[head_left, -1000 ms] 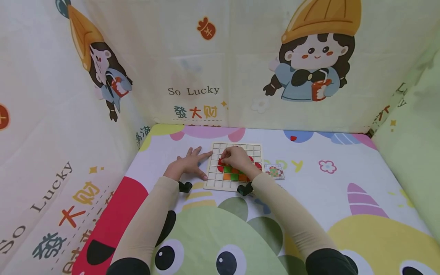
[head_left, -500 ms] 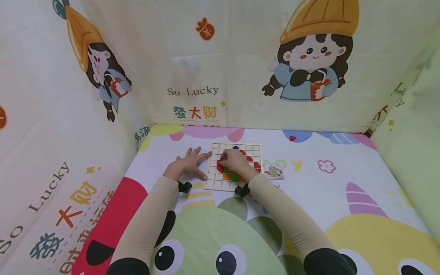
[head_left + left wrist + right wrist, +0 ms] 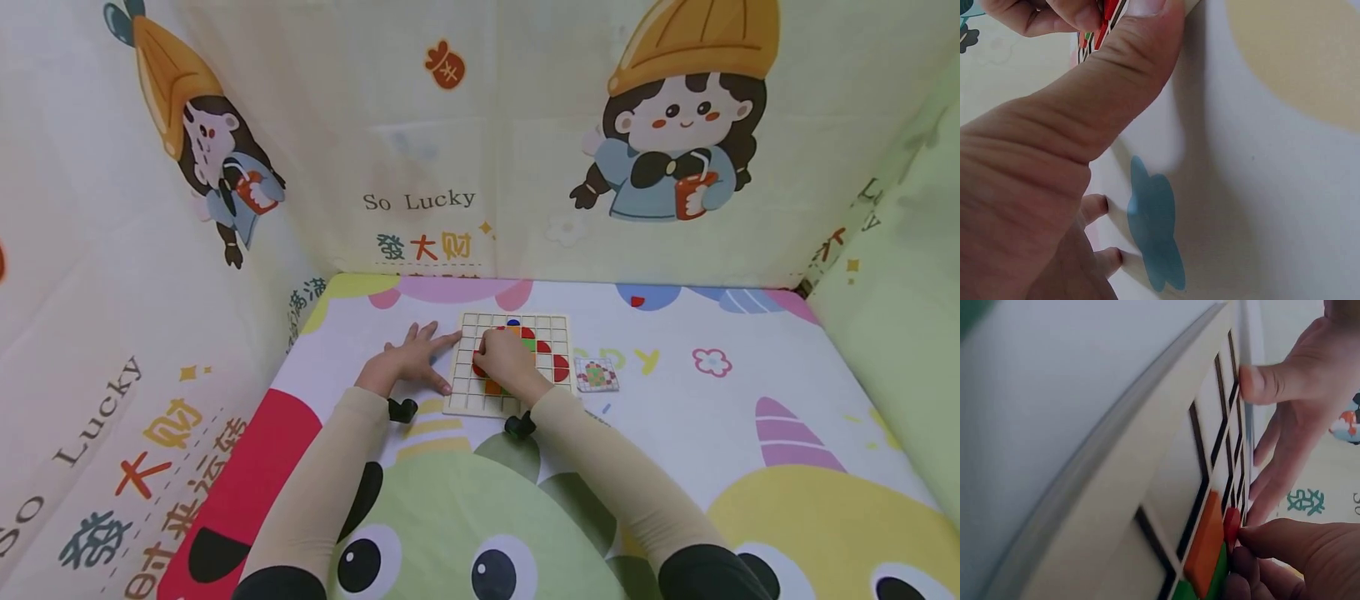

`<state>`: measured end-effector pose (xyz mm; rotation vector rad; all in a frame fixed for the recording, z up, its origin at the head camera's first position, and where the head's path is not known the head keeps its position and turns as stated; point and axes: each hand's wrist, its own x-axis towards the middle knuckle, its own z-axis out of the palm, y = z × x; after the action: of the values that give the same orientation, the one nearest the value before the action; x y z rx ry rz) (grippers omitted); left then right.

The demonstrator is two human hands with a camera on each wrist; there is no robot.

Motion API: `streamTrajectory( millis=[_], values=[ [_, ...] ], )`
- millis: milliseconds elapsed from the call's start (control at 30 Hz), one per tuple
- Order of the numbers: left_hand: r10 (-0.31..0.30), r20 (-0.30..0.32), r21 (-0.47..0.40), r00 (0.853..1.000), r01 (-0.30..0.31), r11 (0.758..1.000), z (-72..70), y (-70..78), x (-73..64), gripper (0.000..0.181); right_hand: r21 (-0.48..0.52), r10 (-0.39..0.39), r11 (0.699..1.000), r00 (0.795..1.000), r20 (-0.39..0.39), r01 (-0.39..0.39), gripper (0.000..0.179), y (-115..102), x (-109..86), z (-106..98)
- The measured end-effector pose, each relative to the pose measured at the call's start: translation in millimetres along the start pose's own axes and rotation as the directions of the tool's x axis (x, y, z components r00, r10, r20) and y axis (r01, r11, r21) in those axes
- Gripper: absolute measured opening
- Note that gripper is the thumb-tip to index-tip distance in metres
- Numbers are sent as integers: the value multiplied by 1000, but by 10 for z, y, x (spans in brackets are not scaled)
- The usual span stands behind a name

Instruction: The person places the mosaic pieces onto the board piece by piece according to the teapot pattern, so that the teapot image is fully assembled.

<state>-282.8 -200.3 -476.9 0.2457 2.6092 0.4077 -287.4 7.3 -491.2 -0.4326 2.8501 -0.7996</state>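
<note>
A pale wooden grid board [image 3: 463, 402] lies flat, with red, green, orange and blue pieces filling some of its squares. My left hand [image 3: 408, 360] rests beside its left edge with fingers spread; in the right wrist view the thumb [image 3: 1263, 384] touches that edge. Over the middle of the board, my right hand [image 3: 513, 365] has its fingers curled. Its thumb and fingertips hold a small red piece [image 3: 1232, 526] at a square, next to an orange piece [image 3: 1204, 547]. The right hand hides several pieces in the head view.
Just right of the board lies a small printed pattern card [image 3: 597, 375]. A loose red piece [image 3: 637, 302] sits farther back on the cartoon-print cloth [image 3: 660, 417]. Printed cloth walls [image 3: 525, 167] stand behind and at the sides.
My right hand has lowered slightly and curled its fingers more at the red piece, uncovering orange and green pieces behind it. My left hand stays in place.
</note>
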Motion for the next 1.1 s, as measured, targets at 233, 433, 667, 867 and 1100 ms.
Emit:
streamTrajectory(
  millis=[233,433,667,867,1100],
  values=[
    [-4,-2,8,1000,4,1000,10,13,-8,114,77,9,997,999,40,-12,18,33,-6,-52],
    [-4,0,1,1000,4,1000,11,30,3,114,59,5,998,1000,-9,-4,21,157,-12,-163],
    [-8,-2,-16,1000,8,1000,18,5,20,114,2,90,996,993,-74,-90,24,420,49,-407],
    [-12,-2,-21,1000,12,1000,11,-10,3,115,16,196,981,977,-79,-196,27,715,131,-582],
    [-2,-1,-28,1000,2,1000,4,16,-5,115,39,278,961,953,-121,-275,31,1075,184,-799]
  ],
)
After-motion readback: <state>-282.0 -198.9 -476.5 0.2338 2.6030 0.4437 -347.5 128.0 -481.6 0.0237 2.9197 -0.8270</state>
